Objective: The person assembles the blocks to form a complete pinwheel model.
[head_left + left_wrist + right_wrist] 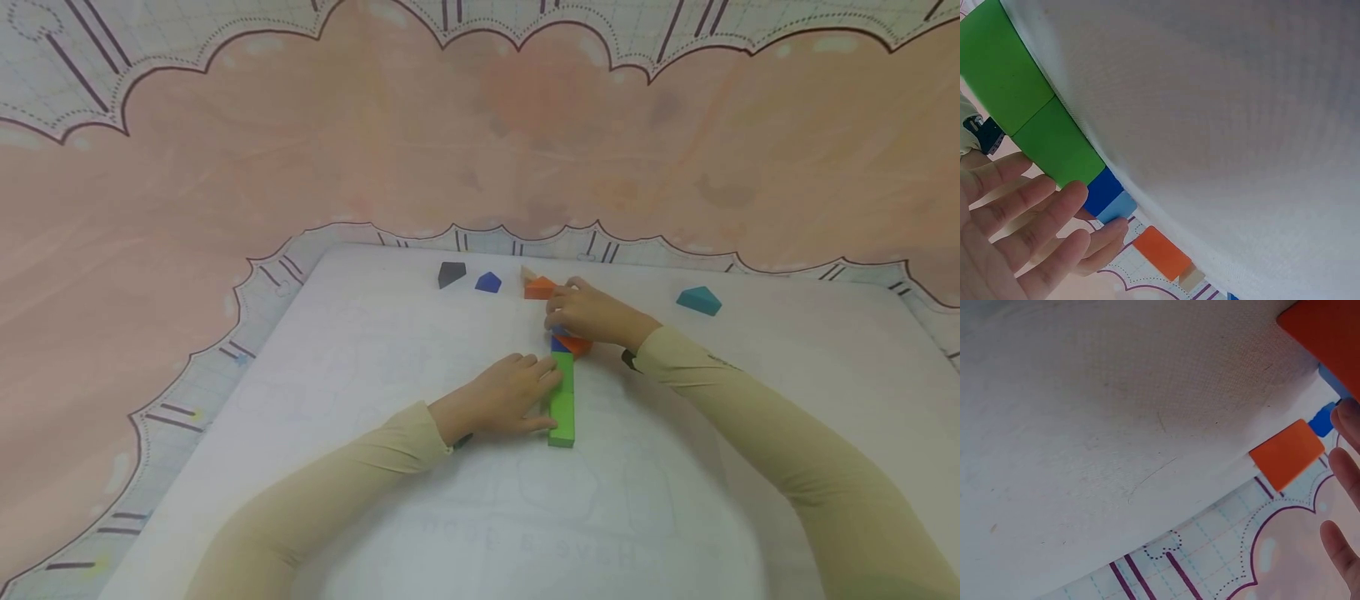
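Left hand [504, 396]: its fingers were straight and slightly apart, touching the green blocks [562, 421].
Green blocks: they lay end to end around the counter's [360, 350] middle, pointing to its far edge.
Right hand [592, 315]: it was at the light blue block [560, 330]; whether it pinched this, I could not tell.
Far edge: near it lay a black block [452, 274] and an orange block [537, 289].
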The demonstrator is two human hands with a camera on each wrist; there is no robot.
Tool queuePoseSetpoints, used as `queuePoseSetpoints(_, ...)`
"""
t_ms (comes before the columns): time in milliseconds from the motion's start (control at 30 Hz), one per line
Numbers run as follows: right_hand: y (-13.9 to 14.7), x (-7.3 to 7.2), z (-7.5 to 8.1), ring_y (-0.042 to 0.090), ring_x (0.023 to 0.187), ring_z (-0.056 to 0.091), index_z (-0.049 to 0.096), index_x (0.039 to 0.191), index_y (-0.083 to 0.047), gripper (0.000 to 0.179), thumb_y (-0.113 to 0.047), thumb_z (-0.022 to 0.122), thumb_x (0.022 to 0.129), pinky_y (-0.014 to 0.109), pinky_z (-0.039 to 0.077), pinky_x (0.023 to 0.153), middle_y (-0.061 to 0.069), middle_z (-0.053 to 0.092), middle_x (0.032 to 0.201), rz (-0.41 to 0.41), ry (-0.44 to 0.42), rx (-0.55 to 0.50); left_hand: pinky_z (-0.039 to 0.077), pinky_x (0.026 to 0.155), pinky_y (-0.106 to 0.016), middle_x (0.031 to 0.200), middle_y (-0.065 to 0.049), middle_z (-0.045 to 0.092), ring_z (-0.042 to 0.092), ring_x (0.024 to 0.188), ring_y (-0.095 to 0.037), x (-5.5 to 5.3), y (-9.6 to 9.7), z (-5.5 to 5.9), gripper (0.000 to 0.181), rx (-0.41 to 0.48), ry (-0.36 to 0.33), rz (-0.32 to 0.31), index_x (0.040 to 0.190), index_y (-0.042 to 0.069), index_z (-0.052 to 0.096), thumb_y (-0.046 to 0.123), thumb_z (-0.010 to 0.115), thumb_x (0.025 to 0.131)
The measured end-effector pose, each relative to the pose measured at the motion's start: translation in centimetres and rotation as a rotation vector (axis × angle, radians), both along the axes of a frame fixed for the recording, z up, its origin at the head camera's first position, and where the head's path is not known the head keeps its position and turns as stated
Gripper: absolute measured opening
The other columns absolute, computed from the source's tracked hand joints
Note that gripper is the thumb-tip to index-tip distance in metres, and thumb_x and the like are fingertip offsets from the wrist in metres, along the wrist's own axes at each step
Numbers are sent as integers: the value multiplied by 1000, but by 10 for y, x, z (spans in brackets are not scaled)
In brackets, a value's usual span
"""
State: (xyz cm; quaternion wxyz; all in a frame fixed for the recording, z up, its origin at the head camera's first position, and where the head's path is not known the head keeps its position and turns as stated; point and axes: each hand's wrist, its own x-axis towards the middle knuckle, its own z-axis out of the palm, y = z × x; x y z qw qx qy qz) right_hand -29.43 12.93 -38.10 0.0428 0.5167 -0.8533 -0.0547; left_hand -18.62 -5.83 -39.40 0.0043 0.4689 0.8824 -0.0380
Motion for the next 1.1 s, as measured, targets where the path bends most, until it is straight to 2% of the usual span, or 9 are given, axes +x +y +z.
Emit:
queuePoseSetpoints(533, 0, -1, -2, 23, 104, 60, 73, 100, -17, 24, -3, 69, 81, 46, 43, 97, 4, 70, 104, -14, 0, 4, 45, 89, -30, 122, -2, 52, 52, 100, -15, 0, -1, -1, 58, 6, 10, -7, 126, 12, 46, 58, 50, 89)
queuePoseSetpoints(700, 4, -1, 1, 24, 109, 59, 70, 109, -17, 28, -7, 70, 82, 48, 41, 100, 4, 69, 110, -89, -24, 21, 45, 90, -30, 125, -2, 51, 53, 102, -15, 0, -1, -1, 59, 2, 10, -5, 127, 12, 46, 58, 50, 89)
queuePoseSetpoints(867, 29, 1, 7, 28, 113, 57, 66, 112, -15, 31, -8, 70, 82, 53, 38, 102, 7, 67, 112, -178, -5, -43, 45, 91, -31, 127, -3, 51, 53, 103, -16, 1, 0, 0, 59, -7, -1, 2, 127, 13, 46, 58, 50, 89)
queuePoseSetpoints(1100, 88, 5, 14, 35, 106, 57, 66, 107, -7, 30, -8, 74, 78, 57, 38, 94, 16, 67, 106, -268, 83, -206, 44, 86, -28, 121, -1, 52, 52, 97, -14, 2, 1, 1, 56, -2, 11, -2, 124, 13, 47, 57, 51, 89)
